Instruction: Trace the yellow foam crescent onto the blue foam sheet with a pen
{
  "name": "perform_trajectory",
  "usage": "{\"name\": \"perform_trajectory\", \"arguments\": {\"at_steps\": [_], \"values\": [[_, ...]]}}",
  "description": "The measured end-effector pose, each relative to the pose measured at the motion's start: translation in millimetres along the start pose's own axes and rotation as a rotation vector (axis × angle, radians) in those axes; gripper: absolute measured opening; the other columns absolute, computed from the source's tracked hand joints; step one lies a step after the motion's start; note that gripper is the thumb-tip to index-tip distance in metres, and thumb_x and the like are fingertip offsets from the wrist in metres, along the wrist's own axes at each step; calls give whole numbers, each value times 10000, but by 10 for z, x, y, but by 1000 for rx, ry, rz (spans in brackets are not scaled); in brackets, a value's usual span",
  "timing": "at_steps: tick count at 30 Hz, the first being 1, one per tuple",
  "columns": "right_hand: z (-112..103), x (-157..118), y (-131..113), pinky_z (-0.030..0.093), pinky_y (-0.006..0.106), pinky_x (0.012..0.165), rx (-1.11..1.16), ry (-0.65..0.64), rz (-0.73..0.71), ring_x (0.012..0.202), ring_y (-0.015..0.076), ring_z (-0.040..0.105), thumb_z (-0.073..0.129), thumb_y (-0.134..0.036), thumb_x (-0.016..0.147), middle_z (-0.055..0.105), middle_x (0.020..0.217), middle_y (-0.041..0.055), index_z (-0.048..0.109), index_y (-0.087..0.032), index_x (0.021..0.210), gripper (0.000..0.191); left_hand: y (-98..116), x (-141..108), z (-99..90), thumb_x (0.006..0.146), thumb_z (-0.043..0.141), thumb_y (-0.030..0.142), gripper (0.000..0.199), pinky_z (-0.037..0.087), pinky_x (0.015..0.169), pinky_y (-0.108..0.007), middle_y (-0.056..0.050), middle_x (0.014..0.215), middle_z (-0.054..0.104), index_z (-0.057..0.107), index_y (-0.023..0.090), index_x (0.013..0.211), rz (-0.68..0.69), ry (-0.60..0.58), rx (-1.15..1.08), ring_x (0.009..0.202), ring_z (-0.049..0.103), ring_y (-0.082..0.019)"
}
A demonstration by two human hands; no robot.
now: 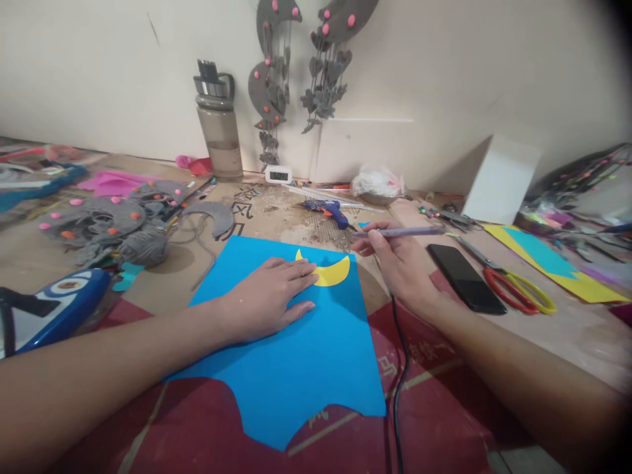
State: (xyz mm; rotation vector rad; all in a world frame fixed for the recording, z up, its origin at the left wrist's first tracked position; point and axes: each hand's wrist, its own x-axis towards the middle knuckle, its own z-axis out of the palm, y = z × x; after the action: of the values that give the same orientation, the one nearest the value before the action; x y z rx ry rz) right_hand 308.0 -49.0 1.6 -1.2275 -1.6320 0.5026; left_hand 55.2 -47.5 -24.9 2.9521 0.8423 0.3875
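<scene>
A blue sheet (296,362) with a scalloped lower edge lies on the work surface. On its upper part rests a yellow crescent (333,273). My left hand (271,296) lies flat with fingers spread, its fingertips over the crescent's left part and its palm on the blue sheet. My right hand (399,263) is closed round a slim purplish pen (415,231), just beyond the sheet's upper right corner. The pen lies nearly level, pointing left.
A blue glue gun (330,212) lies ahead, its black cable (402,368) running down right of the sheet. Phone (464,276) and scissors (518,289) are at right. Grey yarn (143,245) and felt pieces are at left; a bottle (222,141) stands behind.
</scene>
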Motion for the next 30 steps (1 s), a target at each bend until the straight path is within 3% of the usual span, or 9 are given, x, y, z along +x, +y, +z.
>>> {"name": "perform_trajectory", "arguments": {"at_steps": [8, 12, 19, 30], "values": [[316, 384, -379, 543, 291, 668, 319, -13, -4, 687, 141, 638, 560, -479, 945, 627, 704, -15, 517, -235, 928, 248, 9, 11, -22, 1019, 460, 437, 466, 393, 1099, -442, -125, 1485, 535, 578, 157, 1372, -2, -11, 4, 1372, 499, -280], [459, 343, -217, 483, 266, 526, 412, 7, 51, 556, 131, 558, 524, -595, 929, 555, 625, -39, 501, -253, 897, 345, 8, 14, -20, 1014, 477, 431, 446, 410, 1081, -434, -121, 1462, 559, 585, 167, 1357, 1, 1, 6, 1346, 523, -275], [383, 296, 263, 455, 281, 482, 380, 20, 162, 510, 147, 533, 465, -710, 896, 543, 610, -44, 491, -263, 909, 448, -10, -4, 18, 996, 498, 433, 459, 420, 1079, -473, -115, 1464, 558, 587, 173, 1363, -10, 20, 7, 1326, 541, -311], [398, 301, 336, 427, 280, 457, 384, 16, 162, 486, 150, 529, 517, -674, 895, 561, 599, -33, 520, -253, 878, 422, 16, 9, -27, 1005, 478, 440, 480, 398, 1120, -458, -116, 1487, 534, 566, 169, 1391, -24, -20, -13, 1376, 500, -284]]}}
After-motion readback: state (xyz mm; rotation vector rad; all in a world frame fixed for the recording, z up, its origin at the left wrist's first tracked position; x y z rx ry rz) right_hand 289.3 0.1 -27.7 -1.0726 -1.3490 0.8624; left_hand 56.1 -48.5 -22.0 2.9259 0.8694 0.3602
